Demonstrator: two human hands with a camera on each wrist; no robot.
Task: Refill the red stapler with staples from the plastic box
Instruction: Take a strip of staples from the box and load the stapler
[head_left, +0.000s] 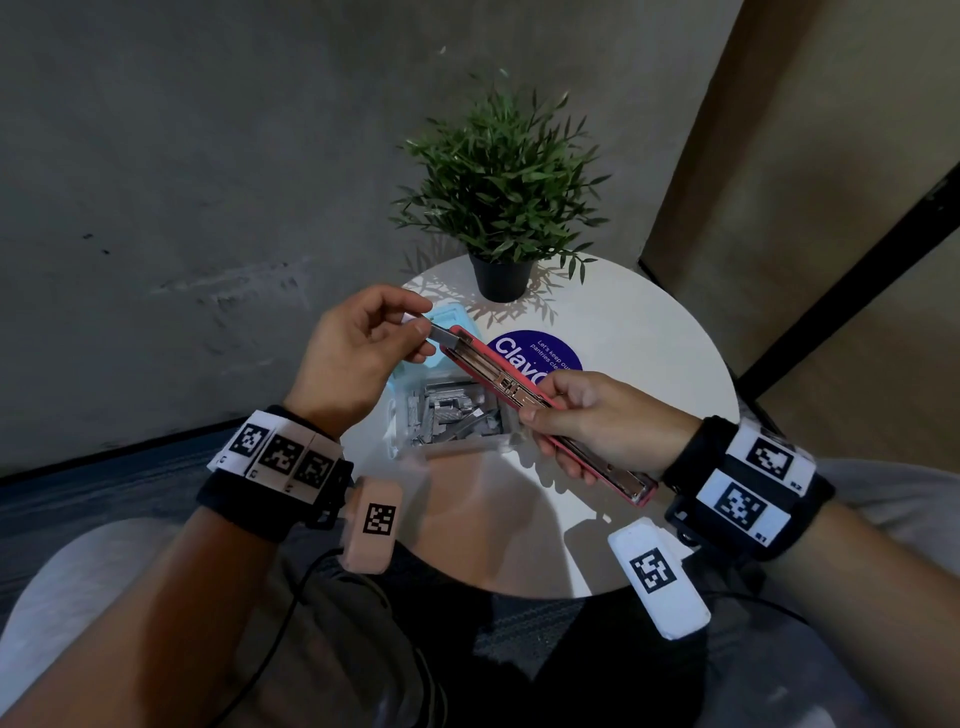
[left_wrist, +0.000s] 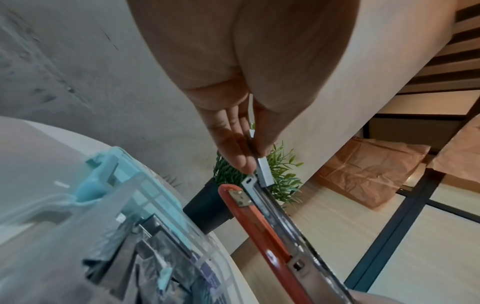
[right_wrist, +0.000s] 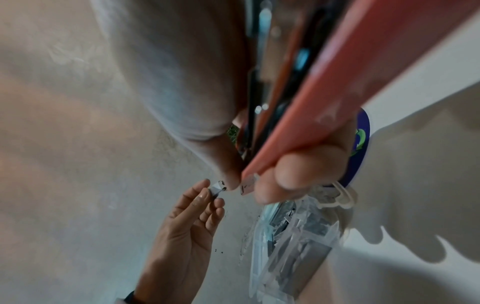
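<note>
Above the middle of the round white table (head_left: 649, 332), the red stapler (head_left: 498, 382) is held up in the air, opened out long and flat. Its shiny metal track faces up and runs from near the person's lap out toward the far edge of the table.

My guess is the job is about halfway done. The stapler is already open and a strip of staples (left_wrist: 265, 171) is out of the box. The strip sits right at the far tip of the track, but I cannot tell if it has started to slide in. It looks like the strip has to be pushed all the way in, and then the stapler has to be closed.

The stapler is thin, red on the outside and silver inside. The strip is a small grey block.

The left hand (head_left: 358, 358) pinches the strip between thumb and first finger, with the other fingers curled loosely. The right hand (head_left: 602, 421) grips the stapler around its middle, with fingers wrapped under it and thumb on top.

Under the stapler, near the left edge of the table, sits the clear plastic box (head_left: 452, 415). It is open and full of more grey staple strips. A blue round sticker (head_left: 550, 348) lies in the middle of the table. A green plant in a black pot (head_left: 501, 278) stands at the far edge.
</note>
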